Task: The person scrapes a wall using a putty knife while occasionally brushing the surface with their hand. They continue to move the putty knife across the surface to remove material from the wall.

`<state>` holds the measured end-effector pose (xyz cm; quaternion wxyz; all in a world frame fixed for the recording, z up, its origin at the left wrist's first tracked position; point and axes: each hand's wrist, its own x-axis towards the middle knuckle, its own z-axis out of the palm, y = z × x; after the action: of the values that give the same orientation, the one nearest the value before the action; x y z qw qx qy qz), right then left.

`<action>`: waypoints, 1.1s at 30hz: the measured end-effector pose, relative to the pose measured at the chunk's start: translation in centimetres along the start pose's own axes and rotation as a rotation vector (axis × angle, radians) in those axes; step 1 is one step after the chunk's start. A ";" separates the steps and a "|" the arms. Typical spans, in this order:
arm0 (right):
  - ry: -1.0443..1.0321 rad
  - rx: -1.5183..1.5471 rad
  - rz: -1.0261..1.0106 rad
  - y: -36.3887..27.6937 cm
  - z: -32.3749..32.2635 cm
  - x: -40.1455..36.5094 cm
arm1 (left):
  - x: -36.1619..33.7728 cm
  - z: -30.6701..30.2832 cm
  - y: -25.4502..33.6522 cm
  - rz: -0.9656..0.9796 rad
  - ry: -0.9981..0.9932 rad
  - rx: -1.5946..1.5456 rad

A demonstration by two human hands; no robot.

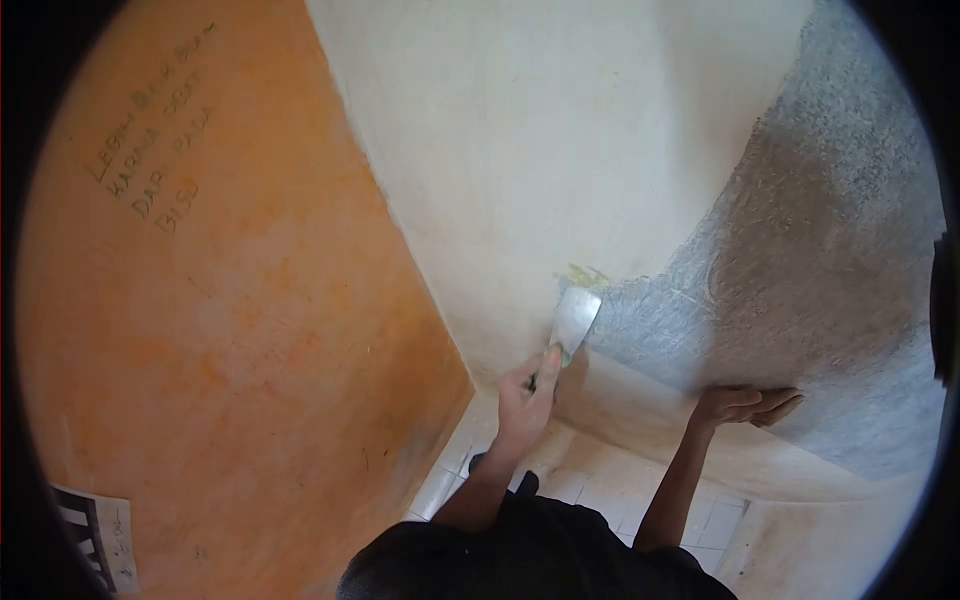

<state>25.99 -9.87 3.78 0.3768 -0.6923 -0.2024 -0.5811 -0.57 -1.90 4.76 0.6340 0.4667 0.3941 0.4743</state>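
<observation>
My left hand (527, 402) is closed around the handle of a scraper (577, 316) with a wide metal blade. The blade's edge meets the wall where the white paint (520, 150) borders a bare grey patch (820, 260). A small yellowish-green smear (588, 275) shows just above the blade. Farther right, my right hand (748, 405) lies with its fingers stretched out against the lower part of the grey patch, holding nothing. My fingers hide most of the scraper's handle.
An orange wall (230, 320) with handwriting (160, 130) meets the white wall in a corner on the left. A printed sheet (105, 540) is at its lower left. Below are a pale wall base (690, 430) and a white tiled floor (580, 485).
</observation>
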 end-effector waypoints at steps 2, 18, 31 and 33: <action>0.006 0.000 0.028 -0.3 0.2 0.0 | 0.2 0.0 -0.1 -0.033 -0.011 0.024; -0.002 -0.011 0.019 -0.4 -0.2 0.0 | 0.9 -0.7 -3.2 0.012 0.030 0.063; 0.045 0.061 0.070 -0.7 0.3 0.7 | 3.1 1.8 7.5 0.226 -0.024 0.042; 0.015 0.015 0.036 -0.6 -0.4 0.2 | 2.3 -0.5 1.5 0.224 -0.003 0.053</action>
<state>25.36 -9.88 4.17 0.3939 -0.6887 -0.1915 -0.5778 -0.85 0.65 5.93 0.5650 0.5252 0.3508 0.5310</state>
